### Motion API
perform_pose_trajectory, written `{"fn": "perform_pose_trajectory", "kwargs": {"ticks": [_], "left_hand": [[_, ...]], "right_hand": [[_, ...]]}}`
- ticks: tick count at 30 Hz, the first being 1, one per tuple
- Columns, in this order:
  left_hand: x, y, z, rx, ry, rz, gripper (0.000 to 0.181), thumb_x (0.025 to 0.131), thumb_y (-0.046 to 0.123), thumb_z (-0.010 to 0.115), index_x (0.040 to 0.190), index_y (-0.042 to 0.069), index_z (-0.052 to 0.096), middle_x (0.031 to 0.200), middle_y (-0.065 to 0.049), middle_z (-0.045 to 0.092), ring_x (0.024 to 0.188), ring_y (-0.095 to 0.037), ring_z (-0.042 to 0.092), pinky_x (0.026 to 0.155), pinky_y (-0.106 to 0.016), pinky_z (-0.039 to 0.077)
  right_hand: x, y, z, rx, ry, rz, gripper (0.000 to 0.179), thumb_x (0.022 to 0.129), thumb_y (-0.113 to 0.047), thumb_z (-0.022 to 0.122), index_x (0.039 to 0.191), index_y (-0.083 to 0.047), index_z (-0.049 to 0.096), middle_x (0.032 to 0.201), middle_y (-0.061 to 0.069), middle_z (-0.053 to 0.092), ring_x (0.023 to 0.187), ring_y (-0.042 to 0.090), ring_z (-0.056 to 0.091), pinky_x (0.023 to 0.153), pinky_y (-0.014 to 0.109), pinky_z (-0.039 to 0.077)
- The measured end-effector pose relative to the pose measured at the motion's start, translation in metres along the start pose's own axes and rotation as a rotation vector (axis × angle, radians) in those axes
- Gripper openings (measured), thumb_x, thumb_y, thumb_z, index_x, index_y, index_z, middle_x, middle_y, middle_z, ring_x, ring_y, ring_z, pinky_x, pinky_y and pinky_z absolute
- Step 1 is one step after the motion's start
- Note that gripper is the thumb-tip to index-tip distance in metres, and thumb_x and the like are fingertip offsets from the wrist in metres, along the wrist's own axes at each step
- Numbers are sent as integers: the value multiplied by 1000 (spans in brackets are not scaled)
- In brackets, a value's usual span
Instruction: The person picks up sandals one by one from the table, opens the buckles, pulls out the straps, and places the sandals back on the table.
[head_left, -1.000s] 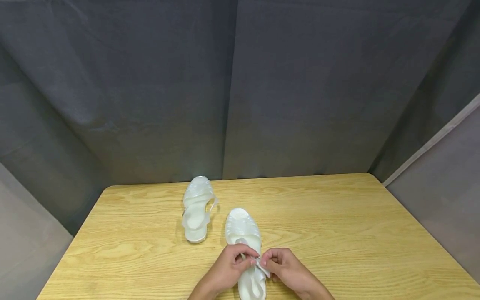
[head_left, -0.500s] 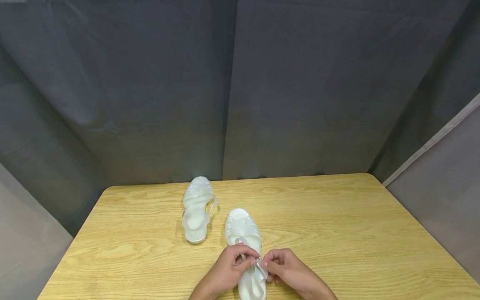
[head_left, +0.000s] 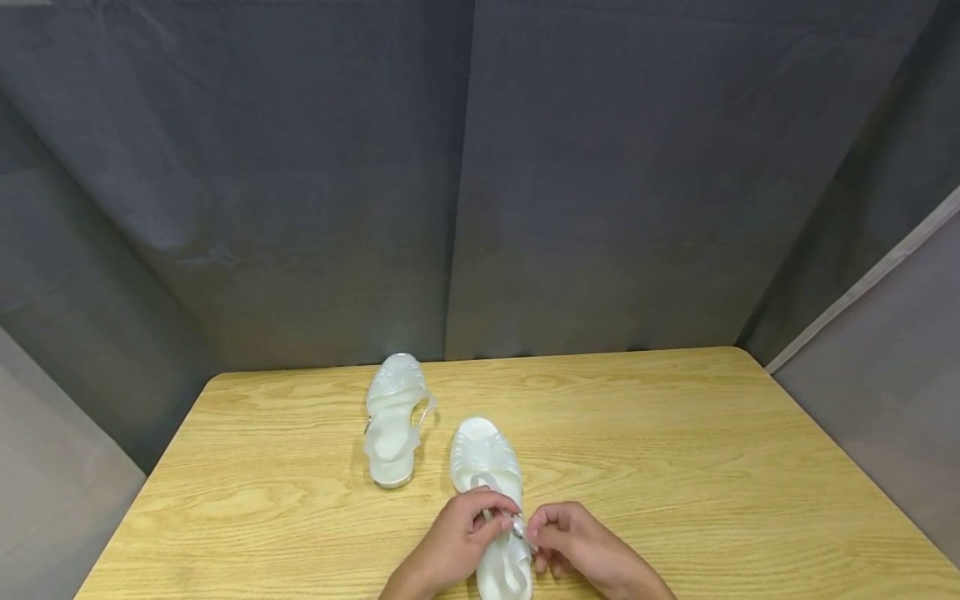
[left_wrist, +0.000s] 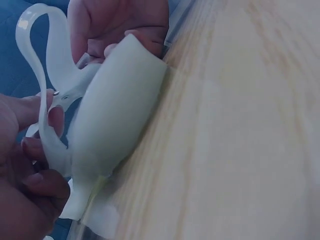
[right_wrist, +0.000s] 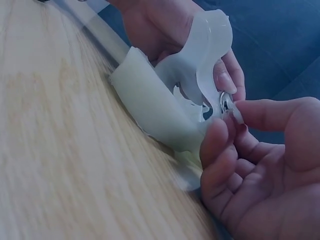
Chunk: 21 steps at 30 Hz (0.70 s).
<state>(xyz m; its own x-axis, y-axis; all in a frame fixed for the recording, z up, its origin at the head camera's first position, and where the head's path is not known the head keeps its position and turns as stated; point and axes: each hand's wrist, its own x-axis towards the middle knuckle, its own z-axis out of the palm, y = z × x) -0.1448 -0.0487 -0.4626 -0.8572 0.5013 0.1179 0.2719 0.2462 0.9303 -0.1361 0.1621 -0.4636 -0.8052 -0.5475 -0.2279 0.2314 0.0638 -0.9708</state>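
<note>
A translucent white jelly sandal [head_left: 486, 454] lies toe-away at the front of the table, its ankle strap [right_wrist: 212, 45] standing up in a loop over the heel. My left hand [head_left: 461, 533] pinches the strap beside a small silver buckle [right_wrist: 226, 102], from the sandal's left. From the other side my right hand [head_left: 573, 542] pinches the strap end at that buckle between thumb and forefinger, other fingers curled below. Both hands' fingertips nearly meet there, over the sandal. In the left wrist view the sandal's heel [left_wrist: 117, 105] hides part of the right fingers.
A matching sandal [head_left: 392, 417] lies farther back to the left, its strap hanging open at the right side. The wooden table [head_left: 675, 450] ends at a grey cloth screen [head_left: 600, 208], with more cloth panels on both sides.
My right hand has shifted slightly right and down. The white strap end beside it, first sticking out to the right, shows less now, and the buckle shows more. The left hand stays put.
</note>
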Motion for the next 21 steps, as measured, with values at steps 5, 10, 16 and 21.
{"fn": "perform_pose_trajectory", "kwargs": {"ticks": [5,10,16,21], "left_hand": [[1,0,1,-4,9,-10,18,90,19,61,104,11,69,90,5,59,72,-2,44,64,-18,39],[1,0,0,-28,11,-25,17,89,18,62,104,10,69,91,4,60,73,-3,44,64,-18,40],[0,-2,-2,-93,-27,-23,19,91,19,60,104,8,69,96,4,62,80,-4,49,71,-19,44],[0,-6,-5,-134,-51,1,21,90,18,62,106,7,69,91,3,61,74,-3,46,65,-17,42]], "right_hand": [[1,0,1,27,-4,-20,13,94,-14,52,87,-5,58,75,-2,56,66,7,53,57,18,43],[2,1,3,9,0,-32,12,94,-14,53,87,-5,58,79,-3,55,67,7,51,58,18,43],[2,1,1,21,2,-46,12,94,-13,52,88,-5,58,80,-2,55,69,8,50,59,18,43],[1,0,0,24,-3,-36,14,94,-16,52,88,-5,58,80,-2,55,69,8,49,60,19,43]]}}
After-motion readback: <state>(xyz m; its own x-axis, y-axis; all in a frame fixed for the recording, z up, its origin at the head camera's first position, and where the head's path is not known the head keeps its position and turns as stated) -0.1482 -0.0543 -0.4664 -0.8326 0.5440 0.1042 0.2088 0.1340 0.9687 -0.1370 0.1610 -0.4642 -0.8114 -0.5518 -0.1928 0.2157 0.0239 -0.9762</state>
